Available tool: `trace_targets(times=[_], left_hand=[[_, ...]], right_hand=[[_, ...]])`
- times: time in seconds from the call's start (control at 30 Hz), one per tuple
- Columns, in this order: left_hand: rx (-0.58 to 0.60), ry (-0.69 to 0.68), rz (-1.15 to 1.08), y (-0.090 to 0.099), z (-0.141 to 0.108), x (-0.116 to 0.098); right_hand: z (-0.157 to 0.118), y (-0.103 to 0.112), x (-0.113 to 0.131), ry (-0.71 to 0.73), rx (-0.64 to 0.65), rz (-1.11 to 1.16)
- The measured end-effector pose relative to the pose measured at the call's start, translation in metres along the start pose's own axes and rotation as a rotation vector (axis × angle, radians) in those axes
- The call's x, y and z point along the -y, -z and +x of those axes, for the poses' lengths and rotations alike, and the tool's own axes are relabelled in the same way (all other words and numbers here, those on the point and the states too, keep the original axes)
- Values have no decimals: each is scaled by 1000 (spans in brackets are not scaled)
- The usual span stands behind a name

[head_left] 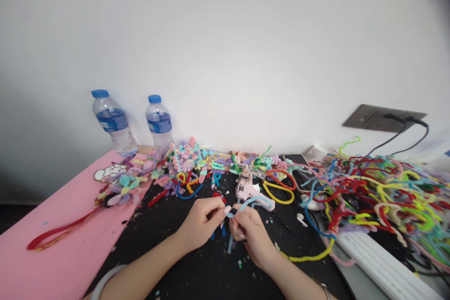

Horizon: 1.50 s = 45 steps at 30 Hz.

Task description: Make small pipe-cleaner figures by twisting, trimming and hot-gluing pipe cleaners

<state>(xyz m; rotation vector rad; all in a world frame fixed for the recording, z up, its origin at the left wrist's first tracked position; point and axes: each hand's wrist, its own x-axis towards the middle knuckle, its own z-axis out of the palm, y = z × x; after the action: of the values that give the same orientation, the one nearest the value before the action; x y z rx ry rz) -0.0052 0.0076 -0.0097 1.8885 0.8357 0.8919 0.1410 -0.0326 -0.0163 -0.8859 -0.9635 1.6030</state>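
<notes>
A light blue pipe cleaner (230, 245) is pinched between my two hands over the black tabletop (172, 253). My left hand (202, 222) is closed, thumb and fingertips at the strip's near bend. Closed as well, my right hand (252, 234) grips the same strip, whose loose end arcs up past the knuckles. A small black piece shows at the right fingertips; I cannot tell what it is. Darker blue bits (223, 230) show below the left fingers. Just behind the right hand lies a pale pink glue gun (250, 191).
Scissors (290, 196) with red and yellow handles lie behind the glue gun. Finished fuzzy pieces (186, 159) crowd the back edge. Tangled pipe cleaners (383, 187) and a white power strip (379, 262) fill the right. Two water bottles (160, 124) stand behind a pink board (70, 225).
</notes>
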Motion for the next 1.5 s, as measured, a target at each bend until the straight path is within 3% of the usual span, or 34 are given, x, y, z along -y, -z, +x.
trace_targets(times=[0.17, 0.27, 0.4, 0.5, 0.93, 1.07, 1.27, 1.37, 1.5], left_hand=[[-52, -126, 238, -1, -4, 2], [-27, -101, 126, 0, -3, -1], [88, 69, -202, 0, 0, -2], [150, 124, -306, -2, 1, 0], [99, 8, -130, -3, 0, -1], [68, 31, -80, -3, 1, -3], [94, 85, -212, -3, 0, 0], [121, 108, -321, -3, 0, 0], [125, 78, -257, -3, 0, -1]], right_hand=[[-3, 0, -6, 67, -48, -105], [-3, -1, -6, 72, -41, -81], [-2, 1, -6, 72, 2, -38], [-1, 3, -6, 65, 9, -38], [-4, -5, -5, 48, -16, -22], [-2, -1, -5, 89, -10, -72], [1, 9, 2, 158, -38, -313], [2, 10, 3, 151, -60, -315], [3, 9, 0, 137, -82, -298]])
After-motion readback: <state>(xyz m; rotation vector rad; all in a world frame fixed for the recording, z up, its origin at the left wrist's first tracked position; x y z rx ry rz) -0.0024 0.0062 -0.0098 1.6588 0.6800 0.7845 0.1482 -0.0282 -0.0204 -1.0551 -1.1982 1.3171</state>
